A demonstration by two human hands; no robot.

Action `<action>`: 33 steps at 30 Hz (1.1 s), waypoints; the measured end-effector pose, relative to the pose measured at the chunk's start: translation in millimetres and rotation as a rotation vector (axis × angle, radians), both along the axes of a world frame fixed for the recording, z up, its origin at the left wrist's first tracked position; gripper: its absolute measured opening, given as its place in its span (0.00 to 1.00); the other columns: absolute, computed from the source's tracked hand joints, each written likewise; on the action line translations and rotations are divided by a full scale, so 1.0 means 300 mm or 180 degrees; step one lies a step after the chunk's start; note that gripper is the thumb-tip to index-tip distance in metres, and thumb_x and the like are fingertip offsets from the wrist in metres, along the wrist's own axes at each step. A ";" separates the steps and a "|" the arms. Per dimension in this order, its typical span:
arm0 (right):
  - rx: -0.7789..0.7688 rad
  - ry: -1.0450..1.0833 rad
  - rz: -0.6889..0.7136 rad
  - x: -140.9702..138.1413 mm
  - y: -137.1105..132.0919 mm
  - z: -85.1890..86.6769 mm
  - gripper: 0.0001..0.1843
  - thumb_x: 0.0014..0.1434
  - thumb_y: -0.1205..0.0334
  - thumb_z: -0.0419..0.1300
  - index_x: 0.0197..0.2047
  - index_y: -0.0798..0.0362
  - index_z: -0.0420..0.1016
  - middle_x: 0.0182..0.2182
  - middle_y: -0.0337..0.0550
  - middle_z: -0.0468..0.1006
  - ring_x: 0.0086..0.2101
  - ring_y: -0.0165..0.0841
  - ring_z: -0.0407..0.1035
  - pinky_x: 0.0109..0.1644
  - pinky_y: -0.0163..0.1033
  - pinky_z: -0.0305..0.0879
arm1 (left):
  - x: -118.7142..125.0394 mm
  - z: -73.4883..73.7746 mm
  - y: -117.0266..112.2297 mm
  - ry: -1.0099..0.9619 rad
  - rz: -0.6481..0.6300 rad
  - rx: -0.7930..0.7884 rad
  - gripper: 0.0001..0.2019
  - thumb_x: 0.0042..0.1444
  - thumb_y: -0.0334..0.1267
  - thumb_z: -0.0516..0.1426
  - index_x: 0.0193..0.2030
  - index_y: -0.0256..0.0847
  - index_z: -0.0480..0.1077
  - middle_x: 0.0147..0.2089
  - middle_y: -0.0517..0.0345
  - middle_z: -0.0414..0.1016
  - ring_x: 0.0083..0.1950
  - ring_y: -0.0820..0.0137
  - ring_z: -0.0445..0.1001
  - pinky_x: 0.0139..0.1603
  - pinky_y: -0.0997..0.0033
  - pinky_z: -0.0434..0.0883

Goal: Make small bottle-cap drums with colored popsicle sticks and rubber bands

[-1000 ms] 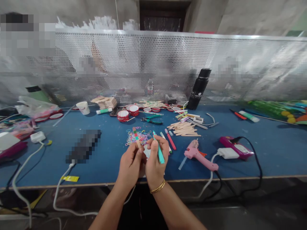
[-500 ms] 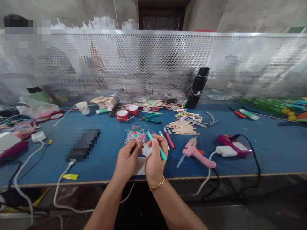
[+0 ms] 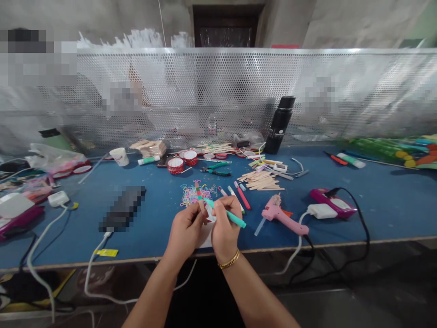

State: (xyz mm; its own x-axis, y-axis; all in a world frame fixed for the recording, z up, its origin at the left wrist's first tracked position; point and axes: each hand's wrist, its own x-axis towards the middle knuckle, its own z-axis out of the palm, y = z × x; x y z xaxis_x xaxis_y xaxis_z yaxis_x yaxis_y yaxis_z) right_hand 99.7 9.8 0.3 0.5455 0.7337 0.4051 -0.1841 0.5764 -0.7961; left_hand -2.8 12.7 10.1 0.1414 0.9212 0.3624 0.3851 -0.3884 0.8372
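Note:
Between the fingers of my left hand stands a wooden craft stick with coloured bands, its upper end pointing away from me. My right hand grips a teal marker, whose tip is at the stick's banded part; whether it touches I cannot tell. Below and between both hands lies white paper, partly hidden. A pile of small pastel plastic loops sits just beyond my left hand. Beside my right hand lie a red marker and other markers.
A pink glue gun lies right, near a magenta power box with cables. Loose craft sticks, teal pliers and red-rimmed round pieces lie further back. A black bottle stands by the perforated metal screen; a phone lies left.
The teal marker has tilted flatter, and its tip has come to the stick's coloured bands. Both hands appear slightly further right as the view shifts.

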 end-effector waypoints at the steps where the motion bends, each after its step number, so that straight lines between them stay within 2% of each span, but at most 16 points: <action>1: 0.0006 -0.0044 0.0009 -0.001 -0.001 0.001 0.11 0.60 0.59 0.59 0.27 0.49 0.64 0.23 0.31 0.67 0.25 0.28 0.64 0.33 0.37 0.64 | 0.000 0.000 0.000 0.0002 -0.0014 -0.0002 0.17 0.65 0.45 0.54 0.25 0.42 0.67 0.25 0.62 0.71 0.29 0.70 0.68 0.32 0.72 0.62; 9: -0.0052 -0.0239 -0.0019 -0.010 0.005 0.001 0.10 0.60 0.60 0.59 0.28 0.49 0.65 0.22 0.31 0.67 0.23 0.28 0.63 0.29 0.36 0.62 | -0.006 -0.006 -0.002 0.0014 -0.0020 0.0022 0.16 0.64 0.44 0.55 0.25 0.42 0.66 0.25 0.63 0.70 0.29 0.70 0.67 0.32 0.72 0.61; 15: -0.0045 -0.0180 -0.0220 -0.006 0.008 -0.004 0.10 0.62 0.60 0.58 0.29 0.49 0.64 0.23 0.31 0.67 0.25 0.28 0.64 0.32 0.36 0.64 | -0.011 -0.012 0.002 -0.0038 -0.0010 0.0046 0.16 0.63 0.43 0.54 0.24 0.42 0.66 0.24 0.63 0.69 0.28 0.71 0.65 0.32 0.72 0.59; 24: -0.0079 -0.0324 -0.0124 -0.015 0.008 -0.012 0.08 0.60 0.62 0.60 0.29 0.50 0.67 0.24 0.32 0.69 0.25 0.29 0.64 0.30 0.36 0.64 | -0.014 -0.018 0.001 -0.0125 -0.0123 0.0004 0.17 0.65 0.44 0.54 0.25 0.42 0.66 0.25 0.63 0.69 0.29 0.71 0.65 0.32 0.72 0.60; 33: 0.0007 -0.0277 -0.0232 -0.013 0.004 -0.014 0.10 0.60 0.60 0.59 0.27 0.50 0.66 0.24 0.32 0.69 0.26 0.30 0.65 0.33 0.37 0.65 | -0.025 -0.028 0.000 -0.0056 -0.0136 0.0016 0.17 0.66 0.43 0.54 0.25 0.42 0.65 0.25 0.64 0.67 0.29 0.71 0.65 0.32 0.71 0.59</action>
